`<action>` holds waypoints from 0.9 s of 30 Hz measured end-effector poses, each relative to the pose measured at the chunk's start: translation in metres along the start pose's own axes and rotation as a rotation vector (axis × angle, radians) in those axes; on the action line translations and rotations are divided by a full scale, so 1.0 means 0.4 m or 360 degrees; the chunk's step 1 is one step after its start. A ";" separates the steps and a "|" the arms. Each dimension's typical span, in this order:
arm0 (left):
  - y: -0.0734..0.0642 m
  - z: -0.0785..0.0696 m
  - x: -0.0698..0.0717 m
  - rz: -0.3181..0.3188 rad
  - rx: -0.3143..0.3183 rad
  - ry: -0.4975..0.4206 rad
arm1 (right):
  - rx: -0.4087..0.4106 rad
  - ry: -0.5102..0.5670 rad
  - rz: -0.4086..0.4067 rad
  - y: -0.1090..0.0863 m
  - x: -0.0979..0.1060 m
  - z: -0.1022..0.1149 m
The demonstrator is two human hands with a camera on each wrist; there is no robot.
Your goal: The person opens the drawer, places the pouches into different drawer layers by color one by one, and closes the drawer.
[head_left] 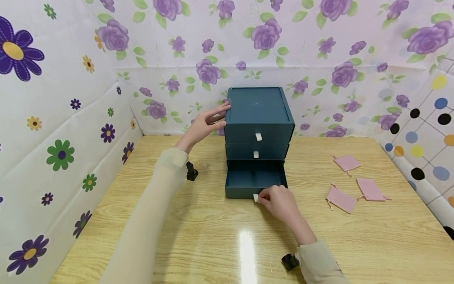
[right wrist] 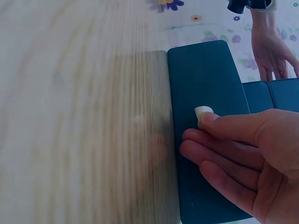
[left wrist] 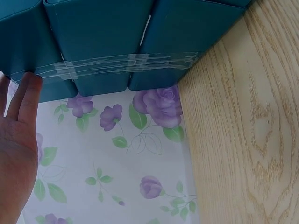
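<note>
Bottom drawer point(head_left: 239, 193) — just beyond right grip point(head_left: 278, 200) (white tab point(head_left: 255, 197) pinched).

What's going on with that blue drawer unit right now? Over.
Left hand against the drawer unit, left side. Right hand pinching the white tab on the open bottom drawer. Three pink pouches off right, clear of it.

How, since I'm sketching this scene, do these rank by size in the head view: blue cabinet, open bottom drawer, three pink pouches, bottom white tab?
1. Blue cabinet
2. Open bottom drawer
3. Nearest pouch and rightmost pouch, which look alike; farthest pouch looks smaller, but distance makes that unsure
4. Bottom white tab, its visible part
</note>
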State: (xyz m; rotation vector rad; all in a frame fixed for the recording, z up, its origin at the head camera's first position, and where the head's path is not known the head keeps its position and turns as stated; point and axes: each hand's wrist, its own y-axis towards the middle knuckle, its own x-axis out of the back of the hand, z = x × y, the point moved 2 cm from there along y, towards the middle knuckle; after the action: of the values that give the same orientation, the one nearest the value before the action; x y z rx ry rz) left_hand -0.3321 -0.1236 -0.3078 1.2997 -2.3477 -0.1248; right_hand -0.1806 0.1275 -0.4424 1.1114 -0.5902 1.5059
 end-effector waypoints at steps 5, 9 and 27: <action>-0.001 -0.001 -0.001 0.0004 0.0007 0.0004 | 0.0010 -0.0028 -0.0003 -0.017 0.002 0.007; -0.003 -0.003 -0.001 -0.0002 0.0011 -0.0001 | 0.0010 -0.0033 0.0016 -0.031 0.003 0.013; -0.003 -0.009 0.000 0.0006 0.0010 -0.0005 | -0.0043 0.0040 0.0029 -0.046 0.010 0.016</action>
State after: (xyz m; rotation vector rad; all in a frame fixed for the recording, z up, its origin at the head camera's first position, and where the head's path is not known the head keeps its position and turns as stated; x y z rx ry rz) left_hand -0.3298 -0.1239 -0.3051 1.2990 -2.3551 -0.1182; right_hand -0.1611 0.1288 -0.4397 1.0672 -0.6033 1.5213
